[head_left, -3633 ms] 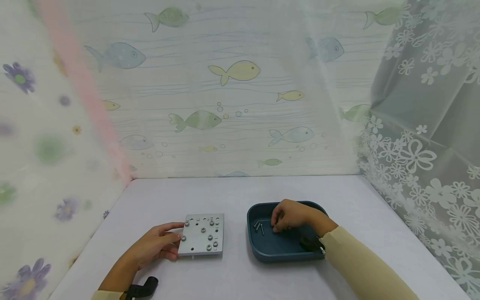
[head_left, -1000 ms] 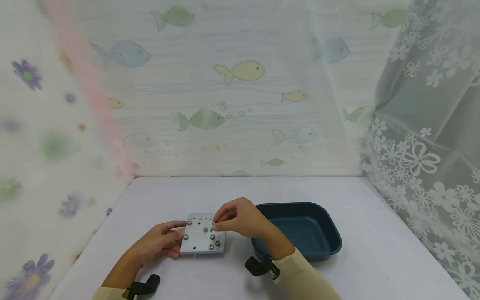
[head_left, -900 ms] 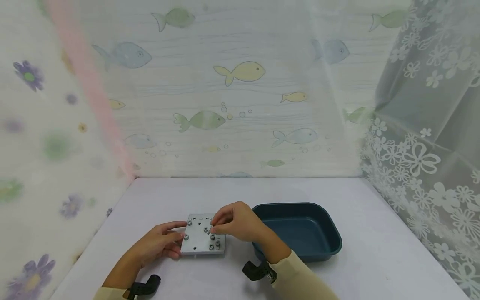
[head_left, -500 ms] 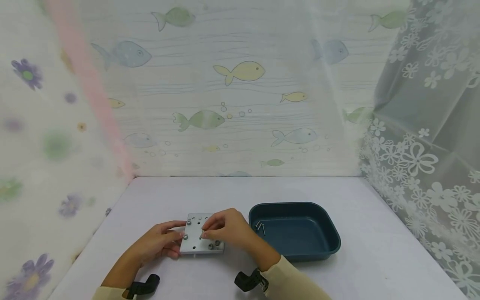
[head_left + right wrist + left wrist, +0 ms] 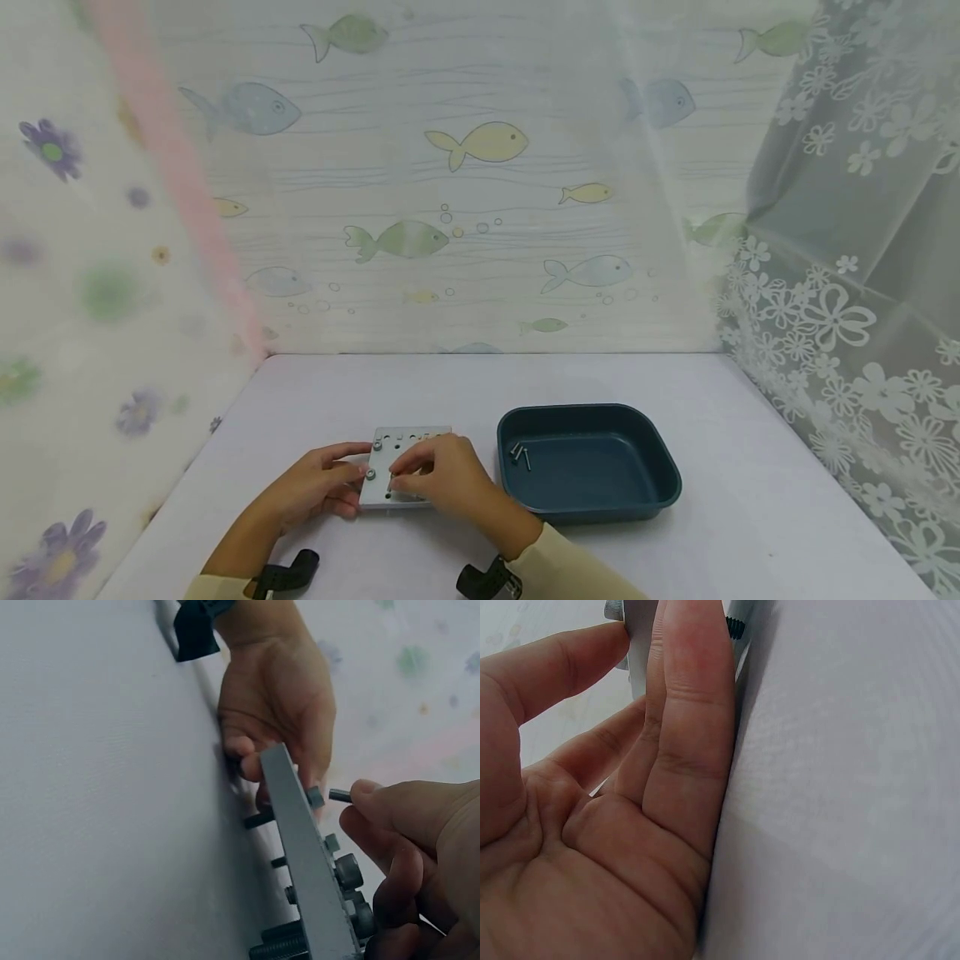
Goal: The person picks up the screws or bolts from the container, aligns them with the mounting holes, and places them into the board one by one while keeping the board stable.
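A flat silver metal plate point(image 5: 385, 460) with several holes and socket-head screws point(image 5: 371, 474) stands slightly above the table. My left hand point(image 5: 318, 483) grips its left edge, the thumb on the upper face and other fingers beside and under it. Threaded screw ends point(image 5: 260, 819) stick out below the plate in the right wrist view. Between thumb and index finger, my right hand point(image 5: 448, 479) pinches a small screw point(image 5: 340, 795), whose head the fingertips hide. The screw's tip is apart from the plate, close over the front-left hole. The right hand covers much of the plate's right half.
Right of the plate, a dark blue tray point(image 5: 667, 467) holds a few loose screws point(image 5: 527, 458) at its left side. The right forearm passes in front of the tray's near left corner. Patterned curtains point(image 5: 480, 250) close in the white table point(image 5: 390, 383).
My right hand has come from the tray to the plate with a screw, then moved left and nearer over it, toward the front-left hole. The left hand has kept its grip.
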Available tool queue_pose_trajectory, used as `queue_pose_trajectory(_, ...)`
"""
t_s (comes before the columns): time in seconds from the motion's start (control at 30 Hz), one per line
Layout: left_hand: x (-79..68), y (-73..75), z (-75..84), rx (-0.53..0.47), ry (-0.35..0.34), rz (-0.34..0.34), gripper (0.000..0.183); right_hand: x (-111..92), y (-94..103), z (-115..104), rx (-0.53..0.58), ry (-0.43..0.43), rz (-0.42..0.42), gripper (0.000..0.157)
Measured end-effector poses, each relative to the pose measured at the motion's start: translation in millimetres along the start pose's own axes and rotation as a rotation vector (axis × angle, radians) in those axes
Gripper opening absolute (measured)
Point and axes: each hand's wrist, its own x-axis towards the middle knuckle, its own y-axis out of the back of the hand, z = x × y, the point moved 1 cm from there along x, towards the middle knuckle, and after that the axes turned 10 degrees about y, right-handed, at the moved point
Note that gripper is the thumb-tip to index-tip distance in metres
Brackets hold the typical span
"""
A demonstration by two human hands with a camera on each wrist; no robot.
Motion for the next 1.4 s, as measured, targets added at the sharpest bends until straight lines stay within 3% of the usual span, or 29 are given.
queue_pose_trajectory(0.77, -1.1, 0.0, 1.0, -0.007, -0.027, -0.038, 0.072, -3.7, -10.1, -1.7, -0.178, 0.069, -0.021, 0.009)
queue_pose_trajectory(1.13, 1.2, 0.6, -0.5, -0.013, -0.029, -0.036, 0.072, -3.5, -13.3, -1.2, -0.298, 0.074, -0.042, 0.009)
queue_pose_trajectory(1.4, 1.1, 1.2, -0.2, -0.016, -0.027, -0.044, 0.074, -3.4, -14.8, -1.0, -0.324, 0.053, -0.058, 0.008)
